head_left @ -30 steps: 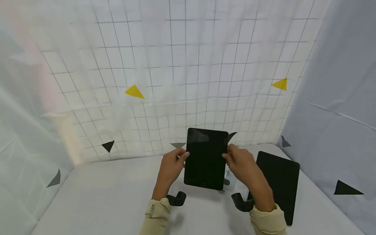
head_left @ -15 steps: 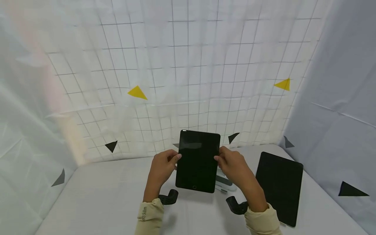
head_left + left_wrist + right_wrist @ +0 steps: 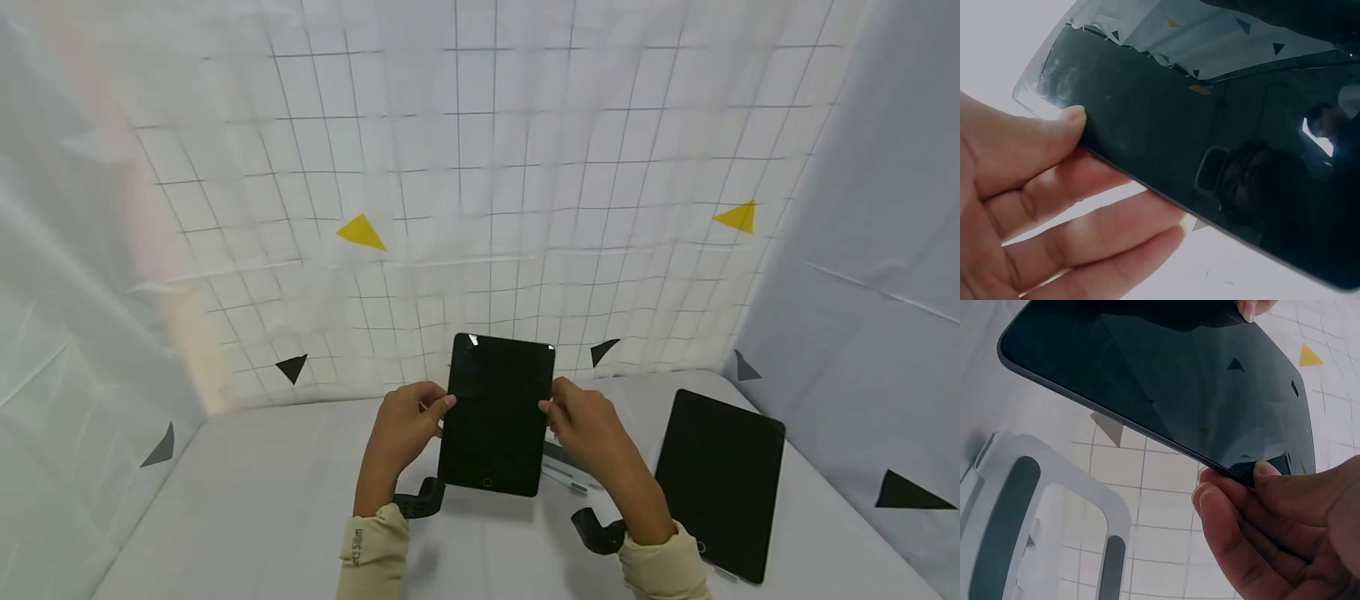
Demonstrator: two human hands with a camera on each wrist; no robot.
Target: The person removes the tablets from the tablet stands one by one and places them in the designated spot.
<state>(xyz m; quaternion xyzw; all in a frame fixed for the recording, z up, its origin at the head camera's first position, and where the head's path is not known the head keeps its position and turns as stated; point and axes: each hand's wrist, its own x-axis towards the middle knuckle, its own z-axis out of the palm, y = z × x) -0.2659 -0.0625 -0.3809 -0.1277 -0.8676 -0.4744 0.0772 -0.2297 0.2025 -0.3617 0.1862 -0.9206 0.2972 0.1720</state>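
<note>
Backdrop: one white sheet wall with a thin dark grid (image 3: 517,208), carrying two yellow triangles (image 3: 362,232); five dark triangles (image 3: 292,368) also show around the enclosure.
Surface: one table under plain white cloth (image 3: 262,500).
Left sleeve: one beige cuff with dark lettering (image 3: 372,546), a black curved wrist mount (image 3: 422,498) just above it.
Left hand: one bare hand (image 3: 403,427), grasping the near side edge, thumb on the glass, fingers behind.
Held tablet: one black, glossy, round-cornered tablet (image 3: 495,417), raised between both hands above the table, screen toward the head camera, one round button at its lower edge.
Stand: one white frame with grey pads (image 3: 1007,525), partly hidden behind tablet and right hand.
Right hand: one bare hand (image 3: 596,427), pinching the opposite edge, thumb in front, fingers curled behind.
Second tablet: one larger black rectangular tablet (image 3: 723,483), far right, apart from the first, two tablets altogether.
</note>
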